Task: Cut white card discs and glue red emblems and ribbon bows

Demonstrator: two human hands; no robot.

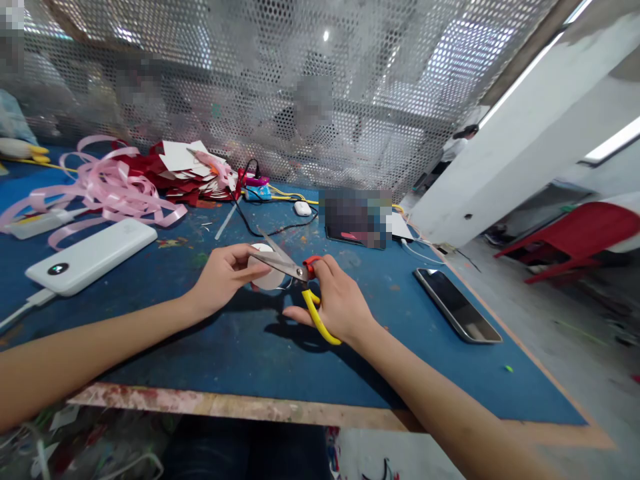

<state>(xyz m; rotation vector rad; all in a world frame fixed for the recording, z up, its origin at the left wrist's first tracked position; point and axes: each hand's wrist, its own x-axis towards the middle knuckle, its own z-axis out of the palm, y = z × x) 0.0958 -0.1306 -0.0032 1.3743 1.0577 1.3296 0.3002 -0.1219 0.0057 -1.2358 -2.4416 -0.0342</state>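
My right hand (340,303) grips a pair of scissors (286,267) by its handles, one red and one yellow. The blades are spread apart and point to the left. Between finger and thumb, my left hand (223,277) pinches a round white piece (267,277) that looks like paper or card. One blade crosses in front of this white piece; whether it touches cannot be made out. Both hands are just above the blue tabletop (240,353).
Pink ribbon (120,180) lies tangled at the back left, beside red and white cards (185,167). A white power bank (95,257) sits at left, a phone (457,307) at right. Behind are an earbud case (303,209), cables and a perforated metal screen (260,80).
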